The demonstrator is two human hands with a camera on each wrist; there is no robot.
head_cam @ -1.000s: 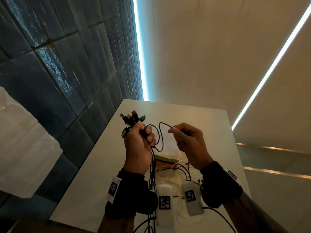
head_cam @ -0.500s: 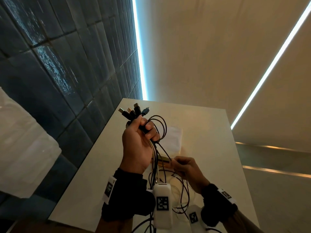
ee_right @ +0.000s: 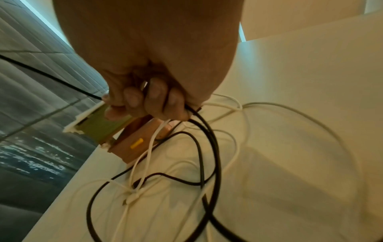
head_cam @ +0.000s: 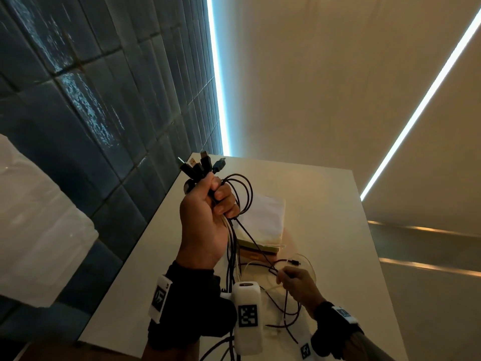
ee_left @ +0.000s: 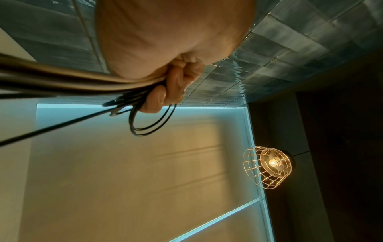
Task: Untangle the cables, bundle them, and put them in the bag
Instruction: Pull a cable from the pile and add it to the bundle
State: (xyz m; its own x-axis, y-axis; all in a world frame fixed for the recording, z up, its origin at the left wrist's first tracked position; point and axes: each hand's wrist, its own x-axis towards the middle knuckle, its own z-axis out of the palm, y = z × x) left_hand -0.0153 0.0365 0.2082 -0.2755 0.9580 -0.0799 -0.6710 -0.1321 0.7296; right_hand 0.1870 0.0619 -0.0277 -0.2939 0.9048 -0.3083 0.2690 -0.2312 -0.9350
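My left hand (head_cam: 205, 217) grips the cables (head_cam: 240, 196) above the worktop (head_cam: 338, 230); right hand (head_cam: 299, 285), now lower, pinches one strand.

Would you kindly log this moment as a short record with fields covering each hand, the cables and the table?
left hand: left hand raised, gripping the cable bundle just below its plug ends
right hand: right hand low over the table, pinching a black cable
loose cables: black and white cables lying tangled on the table
table: white table, with a white cloth bag on flat items
bundling: loops gathered, nothing tied or bagged
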